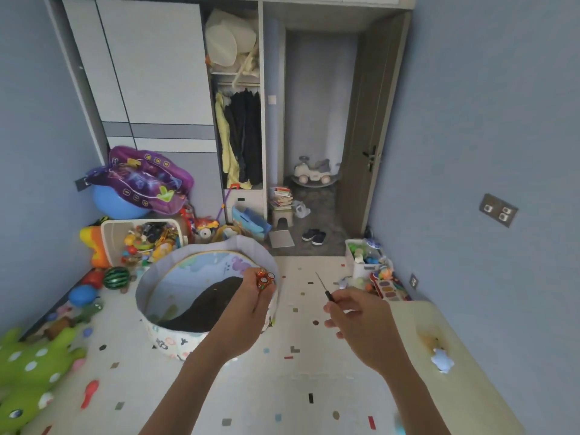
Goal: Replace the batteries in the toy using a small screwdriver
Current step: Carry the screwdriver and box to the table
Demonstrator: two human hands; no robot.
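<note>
Gripping small orange cylindrical batteries (265, 279) in curled left hand (251, 309) above speckled cream play mat (301, 387), right hand (357, 318) pinching slim black-handled metal screwdriver (324, 288) by its handle; cells likely light, slick, roll-prone, clasp their sides.

screwdriver handle (330, 297) largely inside right hand (361, 324), batteries (265, 278) half inside left hand (248, 315)

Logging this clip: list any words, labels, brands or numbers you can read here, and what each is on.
Nothing here can be read.
Batteries in the left hand: printed wrap, too small and blurred.
Screwdriver in the right hand: no marking shows.
Purple inflatable toy: yellow marks, too blurred.
Stack of books: covers too small.
</note>
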